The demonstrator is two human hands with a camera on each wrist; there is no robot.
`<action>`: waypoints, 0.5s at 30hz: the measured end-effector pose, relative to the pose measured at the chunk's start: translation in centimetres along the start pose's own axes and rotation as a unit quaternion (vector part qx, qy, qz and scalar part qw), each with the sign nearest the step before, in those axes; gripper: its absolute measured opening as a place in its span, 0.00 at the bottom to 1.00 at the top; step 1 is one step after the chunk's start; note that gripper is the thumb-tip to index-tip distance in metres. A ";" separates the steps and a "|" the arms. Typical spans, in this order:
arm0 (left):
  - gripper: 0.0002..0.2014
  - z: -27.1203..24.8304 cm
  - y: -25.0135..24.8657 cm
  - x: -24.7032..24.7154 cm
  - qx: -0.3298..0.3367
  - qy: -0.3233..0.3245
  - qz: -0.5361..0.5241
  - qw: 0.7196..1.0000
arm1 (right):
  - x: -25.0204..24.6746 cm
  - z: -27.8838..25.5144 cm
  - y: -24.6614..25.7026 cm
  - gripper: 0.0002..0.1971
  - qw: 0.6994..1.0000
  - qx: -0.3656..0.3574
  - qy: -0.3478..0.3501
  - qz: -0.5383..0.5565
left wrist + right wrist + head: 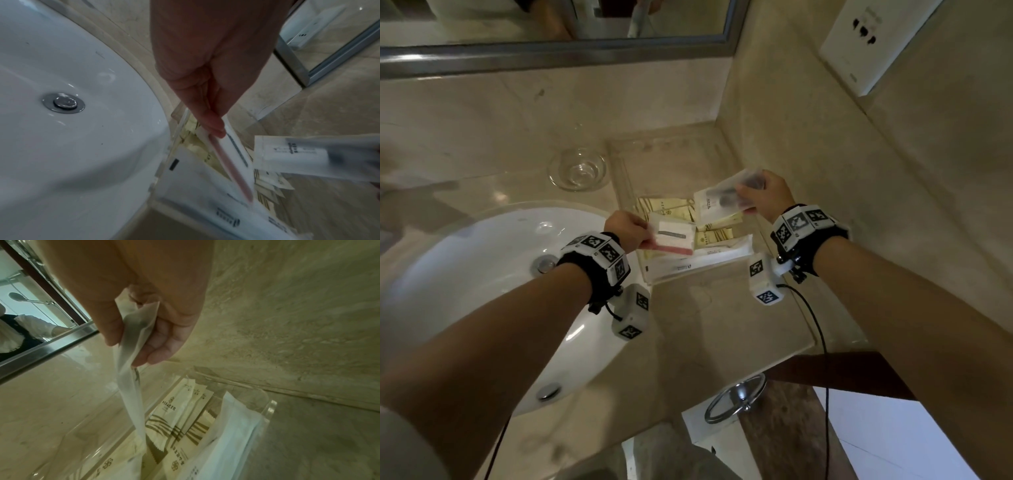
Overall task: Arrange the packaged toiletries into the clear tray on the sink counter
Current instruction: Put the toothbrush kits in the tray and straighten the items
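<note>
A clear tray (619, 161) stands on the counter in the corner, right of the sink. Yellow sachets (667, 209) and long white packets (722, 255) lie in its near half. My left hand (625, 228) pinches a white and pink packet (674, 238) above the tray's near left side; the same packet (236, 164) shows edge-on in the left wrist view. My right hand (760, 193) grips a frosted packet with a dark item inside (726, 197) above the tray's right side. The right wrist view shows that frosted packet (131, 369) hanging from the fingers (160, 347) over the yellow sachets (170, 410).
The white sink basin (482, 274) with its drain (544, 263) lies left of the tray. A small glass dish (578, 169) sits behind the sink. Marble walls close the corner behind and to the right. A mirror frame (551, 54) runs above; a white panel (869, 44) hangs on the right wall.
</note>
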State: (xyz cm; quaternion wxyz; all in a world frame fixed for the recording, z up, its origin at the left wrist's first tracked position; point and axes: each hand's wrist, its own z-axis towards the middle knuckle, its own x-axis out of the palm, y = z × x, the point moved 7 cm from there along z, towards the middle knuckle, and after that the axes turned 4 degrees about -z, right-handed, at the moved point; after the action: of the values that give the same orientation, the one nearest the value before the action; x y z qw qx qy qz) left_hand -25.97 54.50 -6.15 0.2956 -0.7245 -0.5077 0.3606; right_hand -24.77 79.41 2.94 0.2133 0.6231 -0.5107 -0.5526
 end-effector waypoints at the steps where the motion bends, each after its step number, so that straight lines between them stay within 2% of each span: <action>1: 0.09 0.0 0.3 -0.1 -0.006 -0.008 0.006 1.000 | 0.1 0.0 -0.1 0.20 1.000 0.001 0.003 -0.002; 3: 0.09 0.2 0.6 0.1 -0.005 -0.010 0.029 1.000 | 0.3 0.0 -0.4 0.19 1.000 0.006 0.008 0.000; 6: 0.02 0.1 1.3 0.0 -0.017 -0.023 0.071 0.997 | 0.5 0.1 -0.8 0.16 1.000 0.007 0.015 0.002; 9: 0.13 0.4 1.8 -0.5 -0.032 -0.054 0.109 0.992 | 0.6 0.2 -0.9 0.16 1.000 0.006 0.018 0.000; 12: 0.11 -0.2 1.6 -0.5 -0.065 -0.045 0.149 0.986 | 0.6 0.3 -0.9 0.16 1.000 0.006 0.019 0.002; 13: 0.09 -0.3 1.2 -0.5 -0.064 -0.036 0.171 0.983 | 0.6 0.3 -0.8 0.17 1.000 0.007 0.018 0.003; 15: 0.07 -0.5 -0.2 -0.4 -0.012 -0.038 0.225 0.974 | 0.6 0.3 -0.6 0.18 1.000 0.006 0.017 0.002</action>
State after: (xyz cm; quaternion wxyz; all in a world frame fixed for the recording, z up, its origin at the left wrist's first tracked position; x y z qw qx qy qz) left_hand -25.78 54.15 -5.63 0.1787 -0.8094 -0.3466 0.4391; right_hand -24.89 79.22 2.07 0.2191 0.6324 -0.5121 -0.5384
